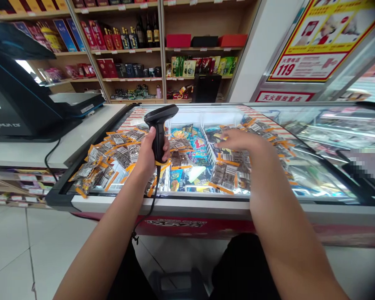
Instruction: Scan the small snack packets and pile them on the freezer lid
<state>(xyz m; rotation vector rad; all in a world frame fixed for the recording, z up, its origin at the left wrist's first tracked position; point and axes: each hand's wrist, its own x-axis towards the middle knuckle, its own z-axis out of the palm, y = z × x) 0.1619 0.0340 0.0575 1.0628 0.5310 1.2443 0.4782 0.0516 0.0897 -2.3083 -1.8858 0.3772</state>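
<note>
My left hand is wrapped round the handle of a black barcode scanner, held upright with its head on top and its cord hanging down. Over the glass top of a chest freezer, my right hand reaches in from the right, fingers stretched out to the left with nothing visible in them. Beneath it lie small clear packets with orange edges and dark contents. A heap of the same packets spreads across the left side of the glass. Through the glass, blue bags show between white wire dividers.
A counter with a black checkout terminal stands at the left. Shelves of bottles and boxes line the back. The freezer continues right beneath a red-and-yellow wall sign. Below me is a dark stool-like object, partly hidden.
</note>
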